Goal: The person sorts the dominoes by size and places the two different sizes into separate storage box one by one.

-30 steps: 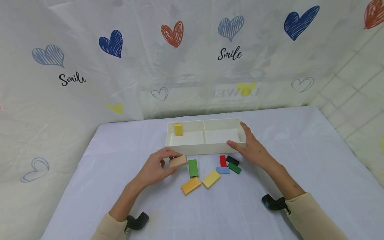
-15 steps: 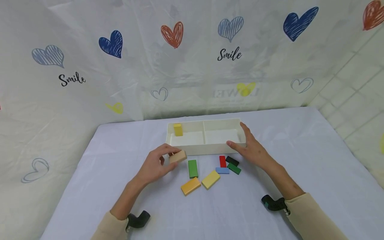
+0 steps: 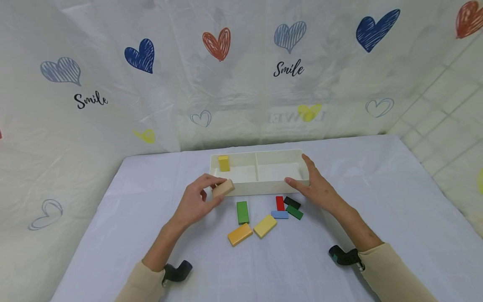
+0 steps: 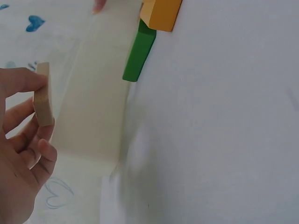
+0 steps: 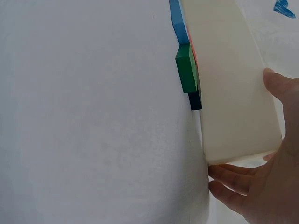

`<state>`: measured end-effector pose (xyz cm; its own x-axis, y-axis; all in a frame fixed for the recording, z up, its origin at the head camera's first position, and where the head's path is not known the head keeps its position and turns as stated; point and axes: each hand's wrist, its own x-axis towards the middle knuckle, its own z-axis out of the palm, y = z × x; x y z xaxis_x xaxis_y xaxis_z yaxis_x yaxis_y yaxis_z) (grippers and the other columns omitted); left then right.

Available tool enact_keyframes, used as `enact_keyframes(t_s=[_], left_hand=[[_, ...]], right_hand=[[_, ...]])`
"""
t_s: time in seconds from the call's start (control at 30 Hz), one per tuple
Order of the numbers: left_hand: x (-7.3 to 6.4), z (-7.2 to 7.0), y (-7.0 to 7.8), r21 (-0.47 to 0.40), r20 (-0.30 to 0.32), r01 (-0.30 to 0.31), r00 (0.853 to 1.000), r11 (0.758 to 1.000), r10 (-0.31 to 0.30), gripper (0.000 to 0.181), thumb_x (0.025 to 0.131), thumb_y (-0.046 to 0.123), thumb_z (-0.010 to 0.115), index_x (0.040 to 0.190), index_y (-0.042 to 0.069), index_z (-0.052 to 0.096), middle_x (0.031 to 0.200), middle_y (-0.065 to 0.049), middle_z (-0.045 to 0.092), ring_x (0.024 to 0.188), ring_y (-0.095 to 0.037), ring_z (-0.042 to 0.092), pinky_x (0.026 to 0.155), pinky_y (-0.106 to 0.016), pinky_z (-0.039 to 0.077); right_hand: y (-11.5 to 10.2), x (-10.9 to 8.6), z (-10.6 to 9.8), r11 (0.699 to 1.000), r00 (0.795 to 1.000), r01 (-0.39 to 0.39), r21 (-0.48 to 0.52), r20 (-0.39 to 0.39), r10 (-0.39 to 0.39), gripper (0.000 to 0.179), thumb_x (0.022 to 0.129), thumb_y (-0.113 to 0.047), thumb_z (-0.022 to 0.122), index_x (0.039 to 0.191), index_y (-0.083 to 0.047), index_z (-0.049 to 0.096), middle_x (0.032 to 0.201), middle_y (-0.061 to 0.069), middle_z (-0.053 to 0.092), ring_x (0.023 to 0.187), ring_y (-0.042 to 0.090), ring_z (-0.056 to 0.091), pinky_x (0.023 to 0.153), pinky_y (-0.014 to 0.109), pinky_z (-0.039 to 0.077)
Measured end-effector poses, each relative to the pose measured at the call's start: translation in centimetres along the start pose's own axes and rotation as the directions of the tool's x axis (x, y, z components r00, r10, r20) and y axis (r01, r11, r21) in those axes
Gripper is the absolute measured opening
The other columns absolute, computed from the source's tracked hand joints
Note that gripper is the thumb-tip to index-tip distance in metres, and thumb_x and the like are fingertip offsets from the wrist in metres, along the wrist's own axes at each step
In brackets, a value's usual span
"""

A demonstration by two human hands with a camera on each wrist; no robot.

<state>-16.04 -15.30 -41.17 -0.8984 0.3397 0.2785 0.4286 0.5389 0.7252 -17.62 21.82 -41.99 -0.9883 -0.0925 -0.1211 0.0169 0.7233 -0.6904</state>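
Note:
A pale wooden block (image 3: pixel 223 188) is pinched between the thumb and fingers of my left hand (image 3: pixel 196 201), raised at the front left of a white two-compartment box (image 3: pixel 241 188). In the left wrist view, the block (image 4: pixel 43 95) hangs tilted, clear of the box wall (image 4: pixel 91 107). One yellow block (image 3: pixel 224 163) stands in the left compartment. My right hand (image 3: pixel 320 186) grips the box's right end, thumb at the front rim and fingers around the end wall. The right wrist view shows this hand (image 5: pixel 275 172) with its fingers against the box end (image 5: pixel 238 93).
Before the box lie a green block (image 3: pixel 243 213), an orange block (image 3: pixel 240 234) and a light yellow block (image 3: pixel 265 226). Closer to the right hand are smaller red (image 3: pixel 280 203), blue (image 3: pixel 279 214), black (image 3: pixel 292 203) and dark green (image 3: pixel 294 212) blocks. A patterned sheet hangs behind.
My left hand has risen and moved toward the box with the wooden block, which has tilted more. My right hand and the box have stayed in place.

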Motion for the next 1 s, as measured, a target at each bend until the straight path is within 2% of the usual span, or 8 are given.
enact_keyframes(t_s=[0.27, 0.7, 1.0], left_hand=[[0.4, 0.0, 0.1, -0.001, -0.044, 0.023, 0.999, 1.000, -0.023, 0.037, 0.092, 0.021, 0.079, 0.129, 0.023, 0.073, 0.115, 0.001, 0.068, 0.102, -0.015, 0.059, 0.065, -0.021, 0.045], [1.3, 0.2, 0.2, -0.002, -0.113, 0.021, 0.993, 1.000, -0.021, 0.040, 0.091, 0.018, 0.079, 0.130, 0.019, 0.073, 0.115, -0.003, 0.068, 0.099, -0.018, 0.058, 0.065, -0.020, 0.043], [2.1, 0.3, 0.1, 0.006, -0.141, 0.074, 0.987, 0.997, -0.072, 0.042, 0.091, 0.017, 0.079, 0.133, 0.021, 0.072, 0.118, -0.004, 0.068, 0.099, -0.019, 0.057, 0.065, -0.020, 0.042]], right_hand=[[0.1, 0.1, 0.1, 1.000, 1.000, -0.002, 0.001, 0.000, 0.002, 0.112, 0.095, -0.070, 0.059, 0.168, -0.021, -0.010, 0.174, 0.022, 0.011, 0.153, 0.051, 0.027, 0.116, 0.077, 0.029], [0.1, -0.1, 0.0, 1.000, 1.000, 0.003, 0.000, 0.002, -0.003, 0.112, 0.094, -0.070, 0.060, 0.168, -0.022, -0.010, 0.175, 0.022, 0.010, 0.154, 0.051, 0.025, 0.116, 0.077, 0.029], [0.2, 0.1, 0.1, 1.000, 1.000, -0.004, 0.000, 0.000, 0.004, 0.112, 0.094, -0.071, 0.059, 0.168, -0.023, -0.010, 0.174, 0.022, 0.011, 0.153, 0.051, 0.027, 0.115, 0.078, 0.030]])
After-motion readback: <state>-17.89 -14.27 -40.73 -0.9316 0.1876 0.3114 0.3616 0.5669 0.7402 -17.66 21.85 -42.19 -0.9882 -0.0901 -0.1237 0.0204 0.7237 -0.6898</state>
